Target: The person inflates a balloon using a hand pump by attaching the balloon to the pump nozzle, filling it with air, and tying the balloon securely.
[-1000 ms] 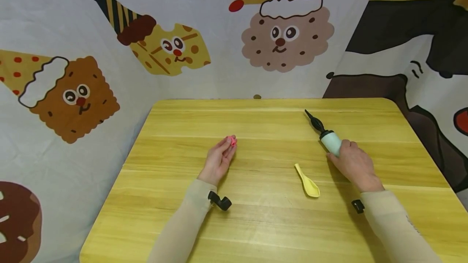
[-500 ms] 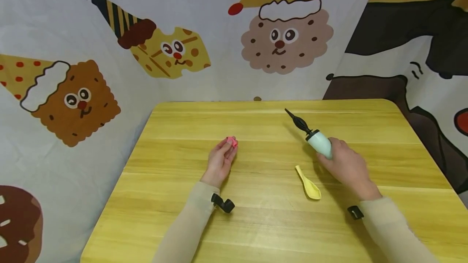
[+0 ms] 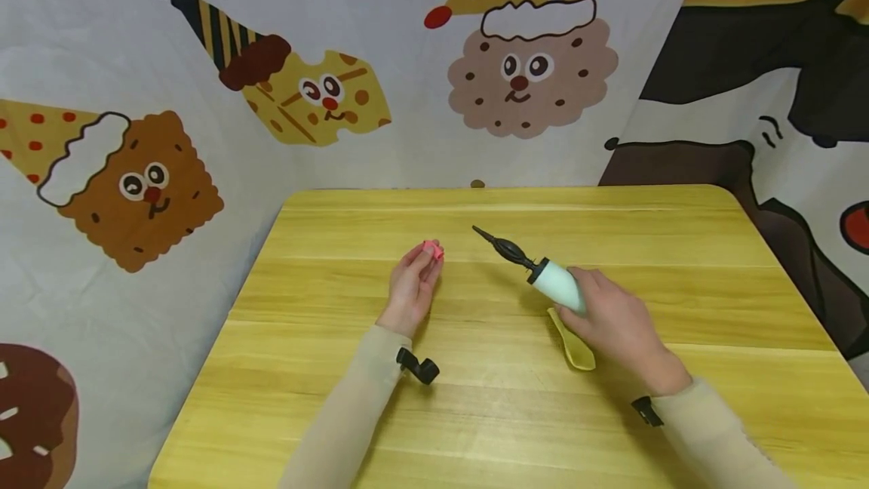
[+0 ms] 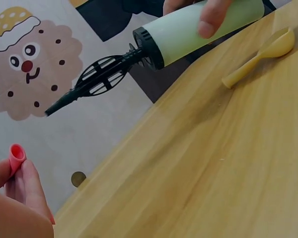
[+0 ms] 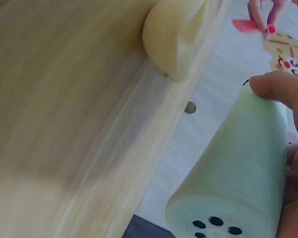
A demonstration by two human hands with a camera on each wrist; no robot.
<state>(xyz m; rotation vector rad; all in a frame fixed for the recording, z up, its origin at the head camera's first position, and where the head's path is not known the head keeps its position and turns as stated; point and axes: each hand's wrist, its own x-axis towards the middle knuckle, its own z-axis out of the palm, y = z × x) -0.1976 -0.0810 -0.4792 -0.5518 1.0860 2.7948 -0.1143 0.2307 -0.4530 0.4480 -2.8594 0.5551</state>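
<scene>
My left hand (image 3: 411,287) pinches a pink balloon (image 3: 433,250) between thumb and fingers. In the left wrist view the balloon's round mouth (image 4: 17,151) stands up above the fingertips. My right hand (image 3: 621,323) grips the mint-green barrel of a balloon pump (image 3: 558,285), held above the table. The pump's black nozzle (image 4: 84,85) points toward the balloon, with a gap between them. A yellow balloon (image 3: 574,347) lies flat on the table under the right hand's shadow. In the right wrist view, small holes show in the pump's end (image 5: 216,220).
The wooden table (image 3: 489,429) has rounded far corners. Behind and to the left hangs a cloth (image 3: 407,164) printed with cartoon snacks. A black wrist mount (image 3: 418,367) sits on the left sleeve, and another (image 3: 647,411) on the right.
My right hand has brought the pump leftward, its nozzle nearing the pink balloon. The left hand, still pinching that balloon, has shifted slightly up. The yellow balloon stays in place.
</scene>
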